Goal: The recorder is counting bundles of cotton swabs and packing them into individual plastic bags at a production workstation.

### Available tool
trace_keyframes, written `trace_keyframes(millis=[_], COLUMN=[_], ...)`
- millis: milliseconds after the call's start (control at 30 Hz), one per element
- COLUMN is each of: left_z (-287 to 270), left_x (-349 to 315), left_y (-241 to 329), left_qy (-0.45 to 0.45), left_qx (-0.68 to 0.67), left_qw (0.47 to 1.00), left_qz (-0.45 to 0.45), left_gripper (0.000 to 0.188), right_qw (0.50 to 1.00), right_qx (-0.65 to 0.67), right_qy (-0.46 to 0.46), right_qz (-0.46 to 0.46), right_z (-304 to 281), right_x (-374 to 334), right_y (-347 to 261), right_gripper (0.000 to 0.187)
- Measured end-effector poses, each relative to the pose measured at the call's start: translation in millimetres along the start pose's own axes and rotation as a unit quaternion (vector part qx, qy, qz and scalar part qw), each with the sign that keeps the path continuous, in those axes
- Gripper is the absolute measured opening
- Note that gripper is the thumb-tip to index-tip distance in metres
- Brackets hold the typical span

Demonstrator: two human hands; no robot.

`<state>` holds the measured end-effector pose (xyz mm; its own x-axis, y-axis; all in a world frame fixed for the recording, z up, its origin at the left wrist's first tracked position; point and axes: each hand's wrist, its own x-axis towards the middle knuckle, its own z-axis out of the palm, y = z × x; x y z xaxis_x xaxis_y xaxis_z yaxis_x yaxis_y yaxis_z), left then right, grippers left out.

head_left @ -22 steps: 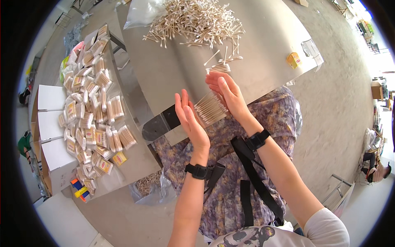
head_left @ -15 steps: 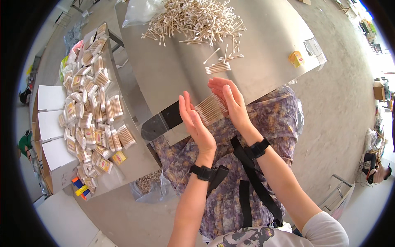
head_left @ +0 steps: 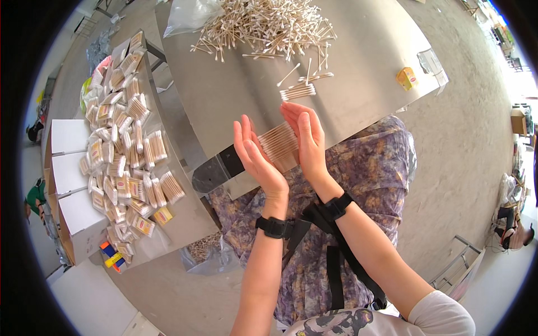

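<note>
Between my two palms is a flat row of cotton swabs [head_left: 278,143], its ends facing my hands, held just over the table's near edge. My left hand [head_left: 263,168] is at its left end, fingers stretched upright and together. At the other end my right hand [head_left: 310,144] presses in, its fingers also long and slightly curved. Just beyond my right fingertips lies a small group of cotton swabs [head_left: 298,92], with a few loose ones beside it. A large heap of cotton swabs [head_left: 269,28] covers the far part of the metal table [head_left: 364,73].
Many packed swab bundles [head_left: 131,145] cover a side table on the left, next to an open white carton [head_left: 73,173]. A yellow packet [head_left: 406,78] sits near the right corner. A clear plastic bag [head_left: 190,17] lies by the heap. Below hangs a bag of swabs [head_left: 207,252].
Both hands have shifted slightly left and away from me with the row of swabs. The right hand has come in closer to the left, and the row lies more level.
</note>
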<state>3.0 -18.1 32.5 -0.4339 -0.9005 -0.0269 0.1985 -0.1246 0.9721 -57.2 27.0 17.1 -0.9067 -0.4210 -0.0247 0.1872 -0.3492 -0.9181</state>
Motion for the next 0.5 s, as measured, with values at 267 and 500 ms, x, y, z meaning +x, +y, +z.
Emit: trace_keyframes(millis=[267, 500], left_z=[-14, -21], left_x=[2, -3], left_y=[2, 3], left_qy=[-0.028, -0.014], left_qx=[0.002, -0.021], left_qw=[1.000, 1.000], left_qz=[-0.014, -0.011], left_gripper=[0.066, 0.062], right_qw=[0.999, 0.934], right_qx=[-0.007, -0.327], right_qy=[-0.005, -0.060], right_qz=[0.037, -0.127], right_z=[-2, 4], right_x=[-1, 8], right_y=[-6, -3], right_gripper=[0.037, 0.032])
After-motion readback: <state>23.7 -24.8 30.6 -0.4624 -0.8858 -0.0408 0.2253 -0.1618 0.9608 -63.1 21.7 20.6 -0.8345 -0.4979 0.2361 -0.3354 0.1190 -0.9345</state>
